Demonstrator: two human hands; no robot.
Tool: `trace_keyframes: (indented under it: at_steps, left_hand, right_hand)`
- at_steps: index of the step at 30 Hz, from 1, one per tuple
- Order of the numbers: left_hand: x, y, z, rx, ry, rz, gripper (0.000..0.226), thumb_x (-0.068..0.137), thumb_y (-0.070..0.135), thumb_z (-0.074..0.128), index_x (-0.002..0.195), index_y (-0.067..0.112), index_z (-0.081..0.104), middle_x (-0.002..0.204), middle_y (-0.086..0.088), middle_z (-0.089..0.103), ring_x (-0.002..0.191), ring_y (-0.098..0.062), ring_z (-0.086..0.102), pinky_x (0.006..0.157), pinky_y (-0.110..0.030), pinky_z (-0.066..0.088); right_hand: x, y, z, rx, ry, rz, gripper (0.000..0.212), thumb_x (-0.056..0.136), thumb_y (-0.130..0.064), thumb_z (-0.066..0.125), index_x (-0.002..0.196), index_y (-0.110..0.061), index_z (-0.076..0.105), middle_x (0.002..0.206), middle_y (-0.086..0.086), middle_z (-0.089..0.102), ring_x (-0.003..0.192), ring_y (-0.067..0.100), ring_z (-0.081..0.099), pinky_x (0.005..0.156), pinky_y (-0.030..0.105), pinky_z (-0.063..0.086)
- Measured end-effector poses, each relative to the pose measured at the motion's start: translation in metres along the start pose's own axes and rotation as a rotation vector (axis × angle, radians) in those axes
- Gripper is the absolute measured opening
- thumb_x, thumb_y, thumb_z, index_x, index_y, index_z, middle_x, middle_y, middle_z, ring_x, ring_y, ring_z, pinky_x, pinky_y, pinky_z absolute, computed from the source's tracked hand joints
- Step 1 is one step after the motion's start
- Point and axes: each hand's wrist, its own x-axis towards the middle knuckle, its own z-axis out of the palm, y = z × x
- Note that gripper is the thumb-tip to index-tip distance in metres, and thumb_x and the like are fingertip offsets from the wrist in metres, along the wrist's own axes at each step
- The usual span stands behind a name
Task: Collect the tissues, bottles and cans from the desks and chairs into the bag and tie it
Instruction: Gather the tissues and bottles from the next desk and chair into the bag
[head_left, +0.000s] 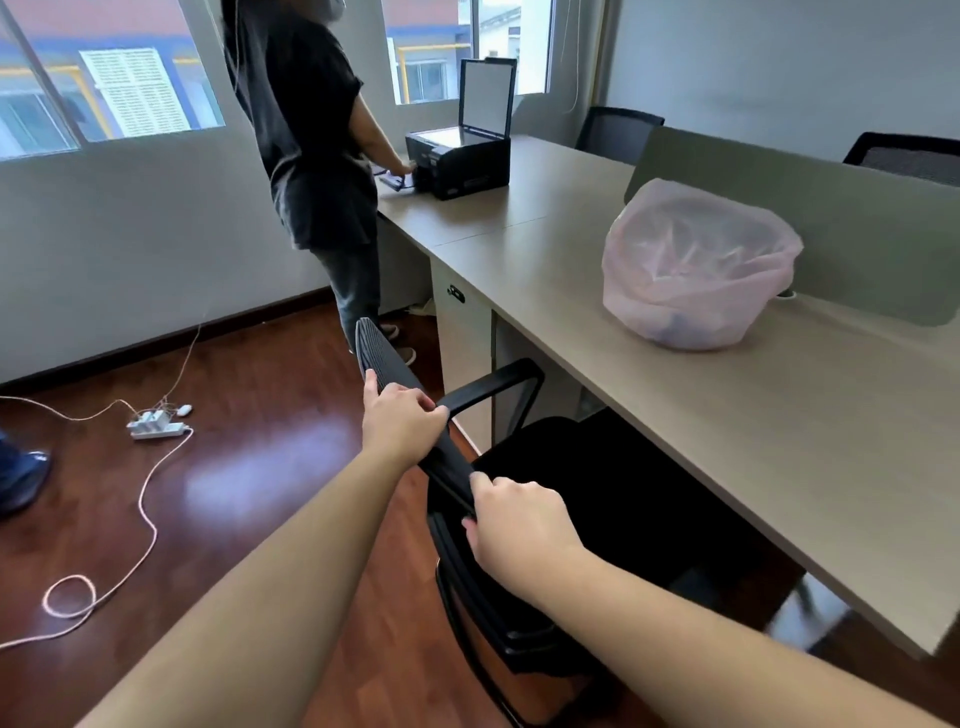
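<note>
A translucent pink bag (696, 265) stands open on the beige desk (779, 441), against the grey-green divider. Something pale shows faintly through its bottom. A black office chair (597, 493) sits in front of the desk, its seat partly under the desk edge. My left hand (402, 418) grips the top of the chair's backrest. My right hand (514, 525) grips the same backrest lower down, closer to me. No tissues, bottles or cans show on the desk or on the chair seat.
A person in dark clothes (317, 171) stands at the desk's far end by a black printer (460, 156) with its lid up. A white power strip (156, 425) and a pink cable (140, 519) lie on the wood floor. Two black chairs (618, 132) stand behind the divider.
</note>
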Motion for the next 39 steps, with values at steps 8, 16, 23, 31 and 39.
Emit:
trace_keyframes:
  at_steps: [8,16,23,31,39]
  left_hand:
    - [0.038,0.027,0.016,0.048,-0.007,0.002,0.056,0.089,0.038,0.049,0.136,0.008,0.048,0.147,-0.013,0.037,0.147,-0.029,-0.006,0.121,-0.038,0.007]
    - [0.084,0.088,0.039,0.189,-0.069,0.093,0.053,0.094,0.037,0.039,0.136,0.005,0.046,0.139,-0.016,0.045,0.145,-0.030,0.008,0.120,-0.039,-0.008]
    - [0.133,0.135,0.072,0.284,-0.089,0.165,0.052,0.095,0.038,0.032,0.135,0.008,0.048,0.133,-0.015,0.052,0.140,-0.026,0.025,0.120,-0.043,-0.009]
    - [0.164,0.167,0.106,0.267,-0.073,0.136,0.056,0.090,0.041,0.026,0.123,0.007,0.058,0.124,-0.014,0.058,0.135,-0.028,0.034,0.120,-0.044,-0.010]
    - [0.162,0.178,0.109,0.234,-0.055,0.090,0.050,0.089,0.043,0.033,0.116,0.013,0.062,0.126,-0.018,0.055,0.142,-0.031,0.019,0.121,-0.041,-0.006]
  right_hand:
    - [0.029,0.034,-0.005,0.011,0.045,-0.020,0.036,0.097,-0.043,0.039,0.119,-0.015,0.048,0.109,0.007,0.063,0.098,0.033,0.064,0.067,0.034,0.040]
    - [0.067,0.098,-0.014,-0.001,0.103,0.009,0.043,0.097,-0.047,0.037,0.126,-0.018,0.049,0.110,0.003,0.064,0.098,0.028,0.065,0.075,0.037,0.050]
    - [0.100,0.158,-0.018,-0.029,0.148,0.051,0.043,0.096,-0.050,0.037,0.123,-0.020,0.051,0.108,0.000,0.065,0.098,0.026,0.065,0.074,0.036,0.050]
    - [0.121,0.210,-0.027,0.026,0.123,0.139,0.038,0.089,-0.051,0.050,0.114,-0.023,0.054,0.111,-0.001,0.067,0.101,0.029,0.063,0.079,0.037,0.050]
    - [0.123,0.224,-0.031,0.054,0.124,0.125,0.034,0.087,-0.048,0.053,0.106,-0.020,0.056,0.106,0.002,0.067,0.099,0.029,0.062,0.077,0.036,0.048]
